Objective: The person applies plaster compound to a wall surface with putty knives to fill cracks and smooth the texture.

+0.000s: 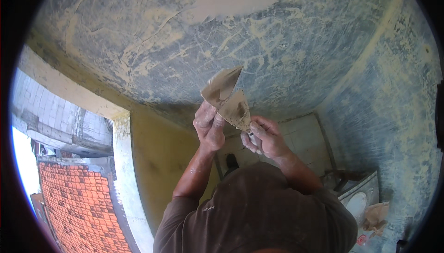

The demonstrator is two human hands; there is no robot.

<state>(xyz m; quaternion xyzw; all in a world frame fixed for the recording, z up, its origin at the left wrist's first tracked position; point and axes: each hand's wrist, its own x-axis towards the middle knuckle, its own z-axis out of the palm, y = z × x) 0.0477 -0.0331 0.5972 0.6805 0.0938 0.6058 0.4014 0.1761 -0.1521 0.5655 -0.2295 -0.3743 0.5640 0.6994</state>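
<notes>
My hands are raised together in front of the mottled wall, both dusted with pale powder. My left hand is closed on the base of a putty-smeared, pointed flat scraper, its tip up and to the right. My right hand is wrapped round the handle of a second, roughly triangular putty knife. This blade leans left against or just in front of the left scraper; I cannot tell whether they touch. Brown smears of putty coat both blades. A smooth pale putty patch lies on the wall above.
A window opening with a pale frame is on the left; an orange tiled roof shows outside. The right wall meets the front wall at a corner. Low on the right are a white panel and crumpled brown paper.
</notes>
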